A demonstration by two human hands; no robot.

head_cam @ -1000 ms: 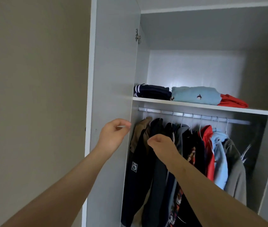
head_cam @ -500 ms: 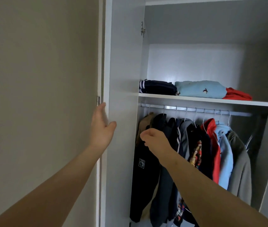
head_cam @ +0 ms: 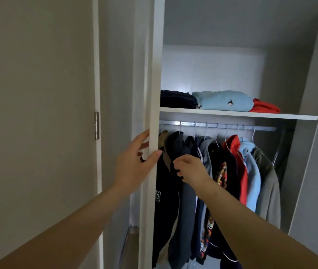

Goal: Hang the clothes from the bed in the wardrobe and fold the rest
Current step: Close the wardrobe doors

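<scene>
Hanging seems nearly finished: the left hand clasps the tall white wardrobe door by its edge, the right hand pinches a dark hooded jacket hanging on the silver metal rail, which probably wants straightening, then letting go.

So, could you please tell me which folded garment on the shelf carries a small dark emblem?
The light blue garment, lying between the navy garment and the red garment; the others show none.
</scene>
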